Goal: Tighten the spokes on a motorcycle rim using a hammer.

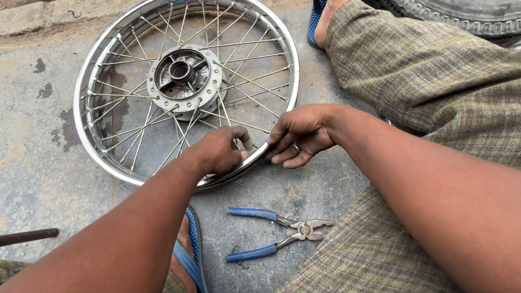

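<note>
A grey concrete floor (30,170) carries a spoked wheel rim (90,72), blue-handled pliers (277,235) and a tyre (467,11).

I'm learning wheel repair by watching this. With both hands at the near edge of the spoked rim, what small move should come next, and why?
Probably steady the rim with the right hand while the left hand works the spoke end it pinches. Both hands already meet at the rim's near edge, so no reach is needed; the blue-handled pliers lie open on the ground just below them, unused.
</note>
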